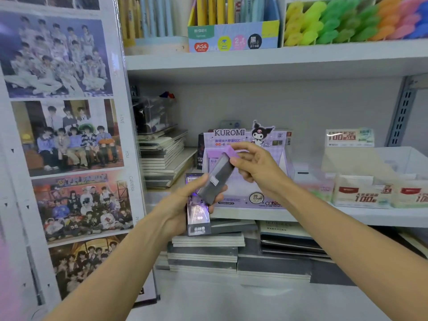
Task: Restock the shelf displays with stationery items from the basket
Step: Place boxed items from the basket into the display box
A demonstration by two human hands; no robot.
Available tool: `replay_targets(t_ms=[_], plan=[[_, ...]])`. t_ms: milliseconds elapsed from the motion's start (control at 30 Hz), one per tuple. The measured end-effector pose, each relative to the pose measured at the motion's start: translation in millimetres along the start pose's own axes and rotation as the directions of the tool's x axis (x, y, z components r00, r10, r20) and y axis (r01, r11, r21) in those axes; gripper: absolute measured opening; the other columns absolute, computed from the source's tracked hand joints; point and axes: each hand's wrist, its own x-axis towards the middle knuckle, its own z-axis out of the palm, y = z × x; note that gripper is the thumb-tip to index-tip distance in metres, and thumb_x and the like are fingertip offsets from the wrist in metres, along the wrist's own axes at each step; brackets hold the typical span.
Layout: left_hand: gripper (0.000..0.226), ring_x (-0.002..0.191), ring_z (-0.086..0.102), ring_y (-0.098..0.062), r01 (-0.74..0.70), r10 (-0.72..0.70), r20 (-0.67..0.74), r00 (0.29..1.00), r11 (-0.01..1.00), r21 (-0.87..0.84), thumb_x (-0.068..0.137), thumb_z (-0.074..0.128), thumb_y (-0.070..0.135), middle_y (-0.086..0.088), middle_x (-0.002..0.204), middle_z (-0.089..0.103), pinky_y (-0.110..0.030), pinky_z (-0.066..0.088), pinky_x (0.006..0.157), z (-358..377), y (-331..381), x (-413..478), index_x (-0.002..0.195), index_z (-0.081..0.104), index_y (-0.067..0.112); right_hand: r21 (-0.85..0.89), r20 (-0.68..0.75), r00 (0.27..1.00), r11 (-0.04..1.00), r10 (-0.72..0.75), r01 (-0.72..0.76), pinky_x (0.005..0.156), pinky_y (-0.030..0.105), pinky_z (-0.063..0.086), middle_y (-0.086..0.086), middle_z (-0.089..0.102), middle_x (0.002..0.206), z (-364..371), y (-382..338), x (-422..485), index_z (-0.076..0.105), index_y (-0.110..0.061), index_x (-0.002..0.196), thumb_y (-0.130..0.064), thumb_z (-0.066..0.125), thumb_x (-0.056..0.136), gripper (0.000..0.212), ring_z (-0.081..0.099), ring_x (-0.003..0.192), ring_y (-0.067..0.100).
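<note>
My left hand [183, 205] grips a dark holographic pack [198, 218] held upright in front of the shelf. My right hand [257, 167] pinches the purple top end of a slim grey lead case [217, 177], which tilts down toward the left hand and touches its fingers. Right behind both hands stands the purple Kuromi display box [243, 140] of pencil leads on the middle shelf [301, 216]. No basket is in view.
Cream-and-red refill boxes [361, 193] sit at the right of the shelf, stacked notebooks [162, 163] at the left. More notebook stacks [203, 253] lie below. Pen displays [234, 35] and coloured items [347, 19] fill the upper shelf. A poster panel [64, 135] stands left.
</note>
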Motion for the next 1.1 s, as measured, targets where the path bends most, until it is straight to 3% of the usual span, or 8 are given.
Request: replay_targets(t_ms=[133,267,400,500,667,900,1000,1100], plan=[[0.046,0.07,0.067,-0.017,-0.176,0.191,-0.163,0.968,0.979,0.101,0.056,0.082,0.024,-0.016,0.1,0.074,-0.019,0.041,0.043,6,-3,3,0.096,0.064,0.01,0.137,0.063,0.996,0.988,0.061,-0.07,0.07,0.026,0.055,0.012,0.064,0.099,6,-6,-5,0.058,-0.007,0.106,-0.025,0.063,0.089,0.024,0.065,0.071,0.017],[0.043,0.076,0.068,-0.022,-0.186,0.232,-0.235,0.944,0.961,0.203,0.057,0.081,0.021,-0.019,0.099,0.073,-0.019,0.037,0.045,12,-4,2,0.094,0.064,0.01,-0.002,-0.027,0.995,0.996,0.092,-0.092,0.068,0.025,0.056,0.013,0.062,0.092,7,-3,-2,0.057,-0.008,0.101,-0.01,0.063,0.092,0.011,0.063,0.067,0.017],[0.015,0.079,0.071,-0.027,-0.109,0.106,-0.192,0.976,0.994,-0.009,0.089,0.056,0.009,-0.024,0.1,0.069,-0.02,0.039,0.042,8,6,-2,0.099,0.06,-0.001,-0.081,-0.109,0.988,0.989,0.112,-0.121,0.069,0.025,0.058,0.02,0.064,0.113,-5,-8,9,0.052,-0.009,0.116,0.003,0.059,0.091,0.029,0.065,0.079,0.02],[0.012,0.074,0.07,-0.03,-0.097,0.078,-0.163,0.984,0.989,-0.113,0.093,0.035,0.003,-0.024,0.097,0.062,-0.022,0.042,0.042,4,14,-4,0.096,0.046,0.005,-0.186,-0.185,0.983,0.981,0.014,-0.049,0.063,0.016,0.054,0.009,0.059,0.114,-15,-12,19,0.049,-0.013,0.12,0.004,0.057,0.092,0.035,0.062,0.089,0.012],[0.021,0.071,0.073,-0.028,-0.105,0.112,-0.135,0.984,0.993,0.058,0.098,0.046,0.001,-0.026,0.099,0.069,-0.03,0.06,0.057,-7,12,-6,0.114,0.053,-0.011,-0.409,-0.207,0.962,0.909,-0.176,0.078,0.078,0.019,0.056,0.004,0.064,0.109,-14,-9,36,0.058,-0.007,0.12,0.002,0.064,0.088,0.033,0.066,0.096,0.018],[0.014,0.063,0.069,-0.024,-0.245,0.278,-0.125,0.953,0.942,0.228,0.097,0.053,0.015,-0.015,0.081,0.073,-0.032,0.06,0.059,-22,4,-5,0.109,0.057,0.01,-0.602,-0.091,0.964,0.785,-0.25,0.147,0.084,0.023,0.055,0.002,0.067,0.101,8,19,42,0.064,-0.007,0.111,0.002,0.068,0.086,0.027,0.066,0.086,0.013],[0.007,0.056,0.065,-0.021,-0.216,0.247,-0.099,0.964,0.942,0.256,0.096,0.053,0.003,-0.013,0.074,0.069,-0.03,0.059,0.056,-21,2,-3,0.1,0.056,0.007,-0.631,-0.035,0.971,0.758,-0.236,0.162,0.088,0.034,0.056,0.003,0.068,0.102,7,19,46,0.064,-0.007,0.11,0.002,0.068,0.086,0.026,0.068,0.09,0.019],[0.024,0.058,0.066,-0.018,-0.217,0.251,-0.08,0.965,0.93,0.295,0.088,0.055,-0.014,-0.012,0.078,0.069,-0.028,0.06,0.059,-23,0,2,0.102,0.055,0.005,-0.648,0.003,0.978,0.744,-0.209,0.161,0.088,0.04,0.056,0.011,0.07,0.104,6,16,50,0.063,-0.008,0.109,0.001,0.067,0.086,0.025,0.068,0.093,0.025]])
